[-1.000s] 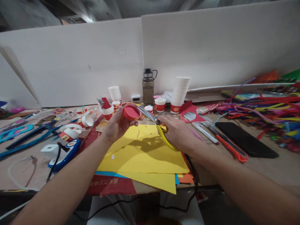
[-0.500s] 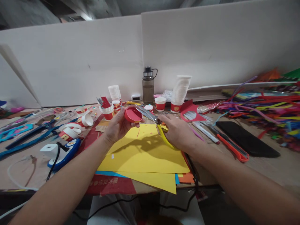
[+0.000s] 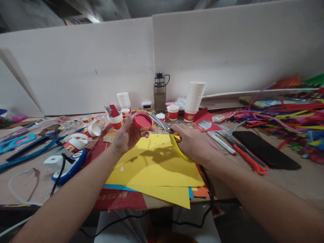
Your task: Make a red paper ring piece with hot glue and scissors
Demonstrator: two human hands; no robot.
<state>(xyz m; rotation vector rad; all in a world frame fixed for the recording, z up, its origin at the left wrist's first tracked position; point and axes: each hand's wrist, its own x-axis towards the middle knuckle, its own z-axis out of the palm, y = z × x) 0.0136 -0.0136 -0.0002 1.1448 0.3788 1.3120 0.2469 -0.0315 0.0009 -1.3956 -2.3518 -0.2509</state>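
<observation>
My left hand (image 3: 129,135) grips a short red paper cup piece (image 3: 143,120), its open round side tilted toward me, with flat red paper inside. In my right hand (image 3: 189,140) is a pair of scissors (image 3: 177,146) with yellow handles and metal blades. The blade tips reach the right side of the cup piece's rim; whether they touch it I cannot tell. Below both hands lie yellow paper sheets (image 3: 154,172) with small red scraps on them. A red sheet with a round hole (image 3: 216,125) rests beyond my right hand.
Behind stand a water bottle (image 3: 159,94), a tall stack of paper cups (image 3: 195,99) and a single cup (image 3: 172,113). On the right lie a utility knife (image 3: 249,158), a black phone (image 3: 265,149) and colourful strips (image 3: 286,118). Cut cups and a blue-white glue gun (image 3: 73,165) are at left.
The cup piece has turned slightly in my left hand, and its inner red paper now faces me flatter. The scissors have hardly moved, staying beside the rim.
</observation>
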